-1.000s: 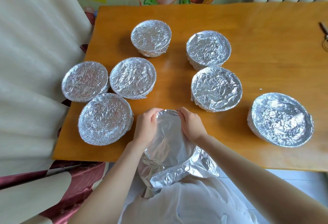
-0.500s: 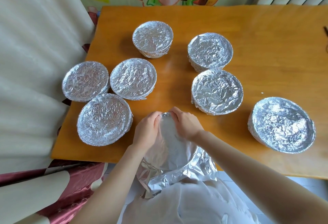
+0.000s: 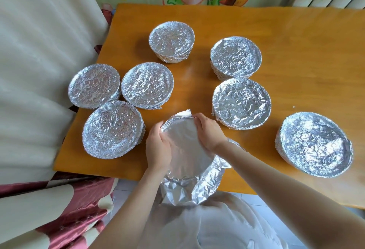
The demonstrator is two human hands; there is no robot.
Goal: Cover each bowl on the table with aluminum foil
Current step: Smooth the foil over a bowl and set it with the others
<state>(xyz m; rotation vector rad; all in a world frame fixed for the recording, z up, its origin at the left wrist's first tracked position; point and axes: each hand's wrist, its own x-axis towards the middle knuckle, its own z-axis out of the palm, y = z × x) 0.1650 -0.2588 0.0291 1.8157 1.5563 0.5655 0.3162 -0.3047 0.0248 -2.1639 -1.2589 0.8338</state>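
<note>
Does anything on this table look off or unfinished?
Only the half-wrapped bowl at the near edge: its foil hangs loose and crumpled past the table, while the seven other bowls are wrapped tight.

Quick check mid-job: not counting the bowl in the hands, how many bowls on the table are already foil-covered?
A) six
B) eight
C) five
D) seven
D: seven foil-covered bowls stand on the table, while the left hand and right hand grip the half-wrapped eighth bowl.
</note>
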